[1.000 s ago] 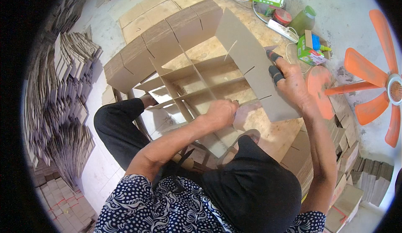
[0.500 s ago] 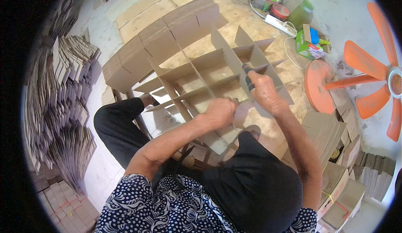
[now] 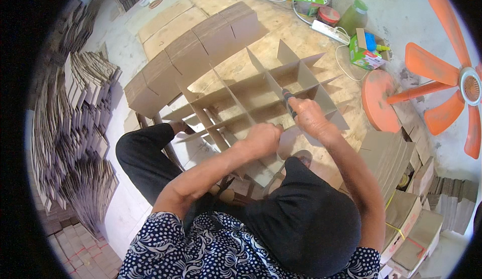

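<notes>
A cardboard divider grid (image 3: 251,87), made of crossed upright strips, stands in front of me on a wooden board. My left hand (image 3: 263,139) is closed at the near side of the grid, on the top edge of one of its strips as far as I can see; its fingertips are partly hidden. Just right of it, my right hand (image 3: 309,117) wraps round a dark, short-handled tool (image 3: 288,98). That tool lies along a strip inside the grid, and its exact kind does not show.
Behind the grid runs a curved row of stacked cardboard strips (image 3: 181,53). Piles of cut cardboard (image 3: 75,128) fill the left. An orange fan (image 3: 442,78), a power strip (image 3: 329,30) and a green jar (image 3: 354,17) stand at right. Cardboard boxes (image 3: 406,214) sit lower right.
My right hand and its tool have moved a little left and nearer to me, closer to my left hand. The left hand has shifted slightly, staying at the grid's near side.
</notes>
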{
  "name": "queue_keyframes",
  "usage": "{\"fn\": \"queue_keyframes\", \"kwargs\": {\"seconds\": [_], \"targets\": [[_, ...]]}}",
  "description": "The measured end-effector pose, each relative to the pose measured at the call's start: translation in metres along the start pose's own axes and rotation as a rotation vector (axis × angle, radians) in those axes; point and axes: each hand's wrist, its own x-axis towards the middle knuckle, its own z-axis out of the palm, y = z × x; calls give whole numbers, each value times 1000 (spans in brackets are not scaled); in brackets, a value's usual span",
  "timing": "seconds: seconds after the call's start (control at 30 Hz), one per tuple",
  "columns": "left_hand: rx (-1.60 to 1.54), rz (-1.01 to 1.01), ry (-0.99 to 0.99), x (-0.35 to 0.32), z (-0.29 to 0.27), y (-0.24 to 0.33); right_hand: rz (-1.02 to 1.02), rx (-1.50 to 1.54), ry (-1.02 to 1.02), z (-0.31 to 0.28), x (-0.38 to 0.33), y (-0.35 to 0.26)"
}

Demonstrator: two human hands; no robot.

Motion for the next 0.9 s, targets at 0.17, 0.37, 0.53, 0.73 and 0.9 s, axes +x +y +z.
{"fn": "queue_keyframes", "kwargs": {"seconds": [0.17, 0.37, 0.53, 0.73, 0.9], "targets": [[-144, 101, -23, -15, -6, -4, 37, -114, -62, 7, 0, 2], [17, 333, -13, -134, -24, -46, -13, -81, 285, -1, 14, -13], [346, 62, -35, -145, -15, -65, 80, -108, 86, 26, 38, -41], [293, 175, 190, -64, -26, -69, -187, 142, 417, 55, -67, -62], [288, 205, 244, -29, -29, -74, 488, 3, 647, 24, -213, -30]]}}
